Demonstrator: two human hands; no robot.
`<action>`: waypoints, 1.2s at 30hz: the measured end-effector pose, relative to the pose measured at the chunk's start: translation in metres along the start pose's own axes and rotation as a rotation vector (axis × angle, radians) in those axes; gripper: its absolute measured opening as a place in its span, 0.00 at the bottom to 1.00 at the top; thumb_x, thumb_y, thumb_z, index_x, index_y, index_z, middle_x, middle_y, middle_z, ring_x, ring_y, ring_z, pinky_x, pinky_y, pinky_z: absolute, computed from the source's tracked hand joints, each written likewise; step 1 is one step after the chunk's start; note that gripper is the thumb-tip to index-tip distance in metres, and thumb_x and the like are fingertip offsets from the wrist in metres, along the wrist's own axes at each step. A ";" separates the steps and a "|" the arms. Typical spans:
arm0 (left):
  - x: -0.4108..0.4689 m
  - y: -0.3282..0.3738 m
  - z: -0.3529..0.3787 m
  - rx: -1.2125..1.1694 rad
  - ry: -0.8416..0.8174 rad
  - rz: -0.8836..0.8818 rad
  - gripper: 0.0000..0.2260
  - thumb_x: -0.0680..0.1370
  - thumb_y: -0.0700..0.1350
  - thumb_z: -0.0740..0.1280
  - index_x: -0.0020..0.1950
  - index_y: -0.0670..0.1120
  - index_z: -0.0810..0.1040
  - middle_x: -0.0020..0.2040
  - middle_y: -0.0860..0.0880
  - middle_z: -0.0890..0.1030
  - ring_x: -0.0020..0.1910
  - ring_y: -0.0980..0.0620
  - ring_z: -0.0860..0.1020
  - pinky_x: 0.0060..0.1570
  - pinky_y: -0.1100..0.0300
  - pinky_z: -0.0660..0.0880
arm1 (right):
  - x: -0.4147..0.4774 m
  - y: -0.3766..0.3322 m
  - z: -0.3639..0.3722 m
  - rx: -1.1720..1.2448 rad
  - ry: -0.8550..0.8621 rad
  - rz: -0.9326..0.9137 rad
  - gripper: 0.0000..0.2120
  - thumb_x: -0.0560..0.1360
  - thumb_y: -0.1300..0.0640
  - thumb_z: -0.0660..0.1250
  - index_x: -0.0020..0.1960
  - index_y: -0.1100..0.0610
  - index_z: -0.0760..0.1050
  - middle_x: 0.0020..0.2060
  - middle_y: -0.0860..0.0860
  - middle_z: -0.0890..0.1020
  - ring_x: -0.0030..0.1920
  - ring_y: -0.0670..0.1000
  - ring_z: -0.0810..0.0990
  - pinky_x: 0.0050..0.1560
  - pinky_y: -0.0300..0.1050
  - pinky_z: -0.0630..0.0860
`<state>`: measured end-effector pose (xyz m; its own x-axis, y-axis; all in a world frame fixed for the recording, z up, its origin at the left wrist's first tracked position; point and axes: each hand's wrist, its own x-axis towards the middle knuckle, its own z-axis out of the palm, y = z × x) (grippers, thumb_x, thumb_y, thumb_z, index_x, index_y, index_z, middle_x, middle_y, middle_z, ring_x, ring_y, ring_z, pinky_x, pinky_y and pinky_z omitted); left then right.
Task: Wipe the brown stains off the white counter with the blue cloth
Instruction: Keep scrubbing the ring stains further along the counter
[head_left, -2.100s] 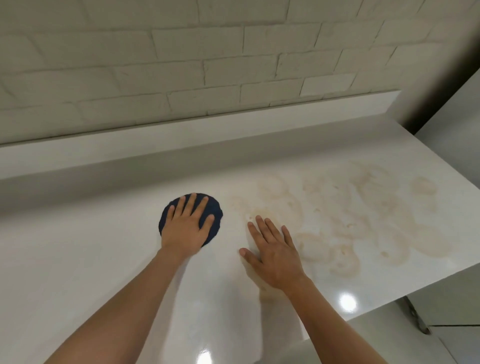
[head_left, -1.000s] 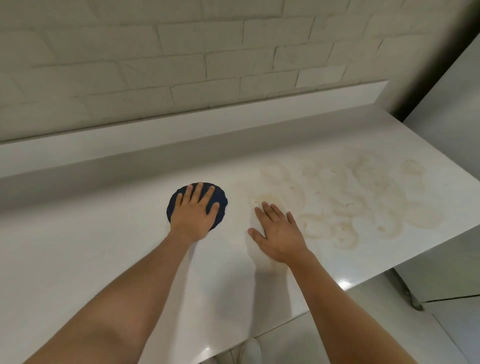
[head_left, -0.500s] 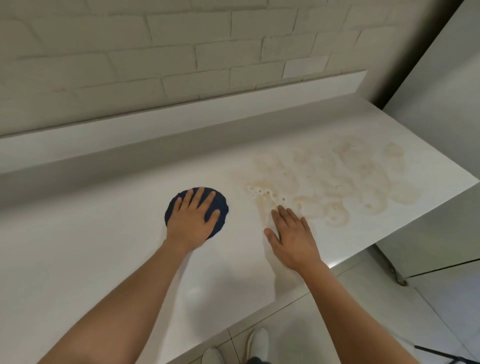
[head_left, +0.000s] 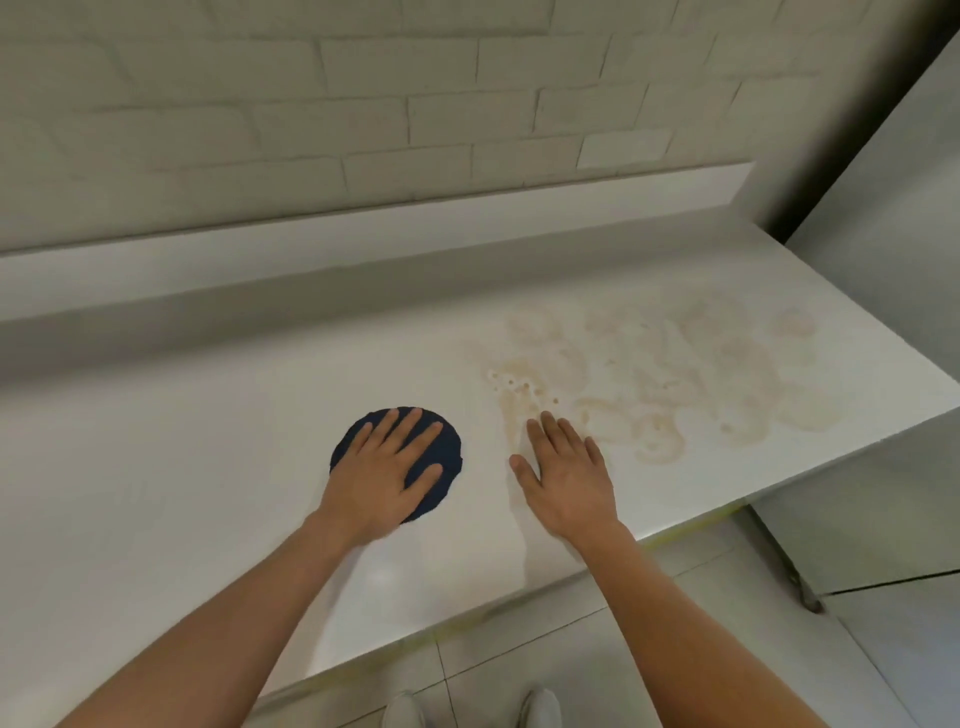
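Note:
A round dark blue cloth lies on the white counter, left of the stains. My left hand presses flat on the cloth, fingers spread, covering most of it. Pale brown stains swirl over the right part of the counter, with a darker smear and small droplets at their left edge. My right hand lies flat and open on the counter, and its fingertips touch that left edge of the stains. It holds nothing.
A low white upstand and a white brick wall run along the back. A grey cabinet side stands at the counter's right end. The front edge runs diagonally over the tiled floor, where my shoes show.
The view has pulled back and down, so the floor and shoes now show. Both hands stay flat in about the same places; the cloth has hardly moved.

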<state>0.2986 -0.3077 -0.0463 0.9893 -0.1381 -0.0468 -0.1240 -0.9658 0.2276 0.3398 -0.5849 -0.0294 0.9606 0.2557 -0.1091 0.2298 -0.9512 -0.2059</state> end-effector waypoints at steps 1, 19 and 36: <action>0.011 0.003 -0.001 0.005 0.003 -0.082 0.27 0.83 0.66 0.42 0.82 0.61 0.47 0.83 0.55 0.47 0.82 0.50 0.45 0.78 0.51 0.40 | 0.000 0.000 -0.001 -0.006 0.000 -0.007 0.32 0.82 0.35 0.41 0.82 0.49 0.49 0.81 0.47 0.50 0.80 0.49 0.47 0.79 0.54 0.46; 0.024 0.044 0.002 -0.012 0.004 -0.236 0.28 0.83 0.65 0.44 0.83 0.60 0.48 0.83 0.53 0.46 0.82 0.49 0.45 0.79 0.48 0.41 | -0.008 0.059 -0.011 0.033 -0.003 -0.199 0.28 0.84 0.41 0.49 0.80 0.52 0.57 0.80 0.50 0.57 0.80 0.51 0.53 0.78 0.52 0.50; 0.006 0.042 0.002 -0.003 0.010 -0.294 0.27 0.84 0.63 0.44 0.83 0.59 0.48 0.83 0.53 0.47 0.82 0.49 0.44 0.79 0.48 0.42 | -0.011 0.059 -0.009 0.015 0.000 -0.195 0.29 0.84 0.39 0.44 0.81 0.48 0.53 0.81 0.47 0.53 0.80 0.48 0.49 0.79 0.50 0.47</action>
<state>0.2996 -0.3495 -0.0395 0.9834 0.1502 -0.1017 0.1687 -0.9633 0.2086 0.3445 -0.6453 -0.0322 0.8980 0.4351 -0.0656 0.4093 -0.8808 -0.2380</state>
